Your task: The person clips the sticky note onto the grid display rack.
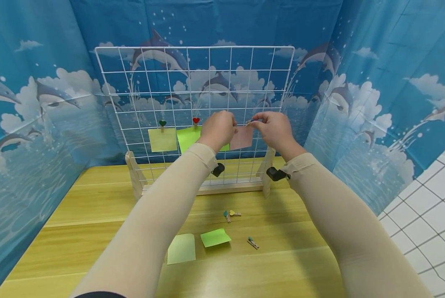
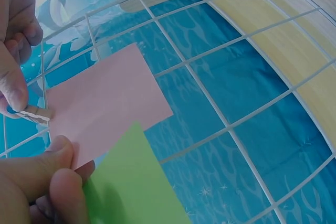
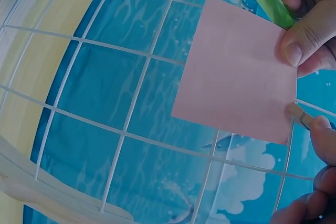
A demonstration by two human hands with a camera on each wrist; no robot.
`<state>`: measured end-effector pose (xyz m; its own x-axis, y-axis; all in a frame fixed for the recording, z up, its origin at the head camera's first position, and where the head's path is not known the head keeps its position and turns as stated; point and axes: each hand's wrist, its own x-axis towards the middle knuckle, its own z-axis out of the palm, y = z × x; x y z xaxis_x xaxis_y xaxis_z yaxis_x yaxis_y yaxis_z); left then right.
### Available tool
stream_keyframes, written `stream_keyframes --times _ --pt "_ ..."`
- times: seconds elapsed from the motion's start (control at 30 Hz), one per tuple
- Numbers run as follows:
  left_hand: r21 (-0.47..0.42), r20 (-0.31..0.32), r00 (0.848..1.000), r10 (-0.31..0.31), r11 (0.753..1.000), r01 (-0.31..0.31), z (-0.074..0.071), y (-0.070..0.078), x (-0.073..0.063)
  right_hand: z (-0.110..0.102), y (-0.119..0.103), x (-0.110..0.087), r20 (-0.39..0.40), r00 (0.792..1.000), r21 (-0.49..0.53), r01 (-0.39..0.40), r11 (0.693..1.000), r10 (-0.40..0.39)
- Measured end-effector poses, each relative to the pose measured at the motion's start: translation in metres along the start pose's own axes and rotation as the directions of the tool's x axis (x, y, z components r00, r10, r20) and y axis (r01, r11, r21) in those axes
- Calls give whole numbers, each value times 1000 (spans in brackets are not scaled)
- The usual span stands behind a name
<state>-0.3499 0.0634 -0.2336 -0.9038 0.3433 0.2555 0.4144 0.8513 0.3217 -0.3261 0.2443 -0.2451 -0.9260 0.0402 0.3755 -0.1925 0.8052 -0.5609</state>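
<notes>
Curtain (image 1: 237,25) backs the grid (image 1: 209,70). Left hand (image 1: 218,129) pinches pink paper (image 1: 242,138); right hand (image 1: 276,129), a clothespin (image 3: 298,114). Paper appears light, creasable: grip corners.

Long plain cream sleeves (image 1: 159,223), bare hands (image 1: 217,130), small black wrist cameras (image 1: 276,174)

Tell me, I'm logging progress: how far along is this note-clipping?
Done: yellow sticky note, green sticky note, clipped to wire grid. In hand: left hand pinches pink note; right hand holds clothespin at its edge. Apparently left: two notes, three clothespins on the table.
</notes>
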Motion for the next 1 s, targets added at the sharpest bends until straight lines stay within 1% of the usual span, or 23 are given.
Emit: stream_keyframes --times 0.27,0.53,0.67,0.83,1.0 --pt "-11 -1 1000 -5 1000 5 0 0 0 -1 -2 3 38 999 -48 -6 999 8" --pt "3 20 1000 -9 1000 9 -2 1 1 -1 -3 6 60 998 -49 -14 999 17" --pt "4 16 1000 -2 1000 2 -2 1 0 -2 -3 7 73 997 -64 -8 998 12" --pt "6 5 1000 8 1000 -8 -2 0 -1 -6 -4 9 107 994 -84 1 997 8" --pt "6 5 1000 10 1000 -10 -1 0 0 -9 -7 12 150 989 -138 19 990 2"
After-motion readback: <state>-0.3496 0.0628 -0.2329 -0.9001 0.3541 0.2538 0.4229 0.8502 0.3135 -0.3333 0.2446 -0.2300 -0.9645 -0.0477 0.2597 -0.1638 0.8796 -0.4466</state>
